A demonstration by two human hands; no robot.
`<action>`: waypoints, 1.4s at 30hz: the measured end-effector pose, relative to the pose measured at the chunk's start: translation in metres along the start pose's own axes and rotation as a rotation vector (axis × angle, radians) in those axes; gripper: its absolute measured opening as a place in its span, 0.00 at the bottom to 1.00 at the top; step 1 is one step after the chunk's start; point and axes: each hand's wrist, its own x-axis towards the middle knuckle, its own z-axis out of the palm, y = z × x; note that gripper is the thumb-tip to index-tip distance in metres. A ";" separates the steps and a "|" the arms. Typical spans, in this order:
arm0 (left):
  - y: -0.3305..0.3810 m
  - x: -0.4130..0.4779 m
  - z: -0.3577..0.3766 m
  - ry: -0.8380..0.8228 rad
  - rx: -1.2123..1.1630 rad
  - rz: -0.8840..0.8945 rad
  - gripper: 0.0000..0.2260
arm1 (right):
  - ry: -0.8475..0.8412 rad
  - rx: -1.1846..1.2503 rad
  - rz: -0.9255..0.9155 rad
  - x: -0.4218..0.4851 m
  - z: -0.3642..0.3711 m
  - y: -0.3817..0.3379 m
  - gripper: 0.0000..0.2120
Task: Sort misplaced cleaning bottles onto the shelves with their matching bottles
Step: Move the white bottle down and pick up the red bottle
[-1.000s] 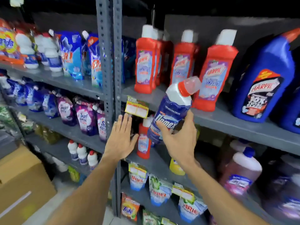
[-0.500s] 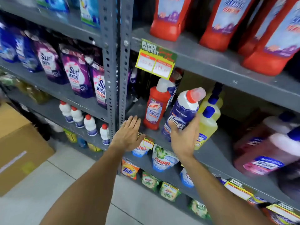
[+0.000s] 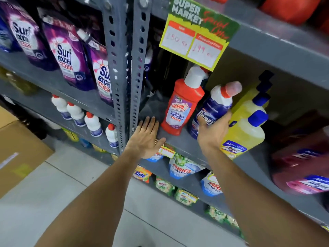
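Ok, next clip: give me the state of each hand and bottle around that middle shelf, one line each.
Right hand: gripping the Domex bottle by its body.
Domex bottle: capped, tilted, held beside the Harpic bottle.
Harpic bottle: upright on the shelf, capped, untouched.
Left hand: open, flat on the shelf edge, holding nothing.
Yellow bottles: capped, leaning in a row.
Small white bottles: upright, red caps on.

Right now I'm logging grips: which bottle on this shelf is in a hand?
The blue Domex bottle, gripped by the right hand; the red Harpic bottle and yellow bottles stand untouched.
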 end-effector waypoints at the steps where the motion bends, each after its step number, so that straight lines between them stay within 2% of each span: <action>1: -0.001 0.000 0.000 0.006 0.002 0.009 0.36 | 0.002 -0.005 0.003 0.005 0.002 0.000 0.39; 9: -0.002 0.000 0.005 0.043 -0.006 0.014 0.36 | -0.003 -0.042 0.017 0.026 0.016 0.003 0.42; 15: -0.003 0.001 0.009 0.082 -0.003 0.015 0.36 | -0.020 -0.038 -0.015 0.031 0.016 0.009 0.40; 19: -0.001 0.001 0.008 0.047 -0.022 0.001 0.35 | -0.053 -0.064 0.084 0.014 0.015 0.009 0.42; 21: 0.000 0.002 0.005 0.025 -0.030 -0.005 0.35 | -0.037 -0.113 0.163 -0.003 0.016 0.010 0.37; 24: -0.003 0.000 0.002 0.006 -0.033 0.014 0.35 | -0.105 -0.141 0.256 -0.023 0.014 0.012 0.24; 27: -0.010 -0.003 0.000 -0.026 -0.001 0.064 0.35 | -0.220 -0.146 0.219 -0.028 0.009 0.009 0.15; 28: -0.012 -0.004 -0.001 -0.038 0.027 0.079 0.35 | -0.251 -0.104 0.206 -0.027 0.008 0.002 0.16; 31: -0.013 -0.006 0.000 -0.036 0.086 0.087 0.34 | -0.404 0.135 0.118 -0.019 0.006 -0.024 0.28; 33: -0.011 -0.005 0.001 -0.031 0.084 0.080 0.34 | -0.498 0.215 0.050 -0.012 0.009 -0.035 0.32; 36: -0.011 -0.004 -0.001 -0.050 0.075 0.077 0.34 | -0.539 0.219 -0.002 -0.005 0.010 -0.043 0.30; 42: -0.011 -0.003 -0.001 -0.079 0.082 0.059 0.33 | -0.483 0.195 0.001 -0.003 -0.004 -0.026 0.26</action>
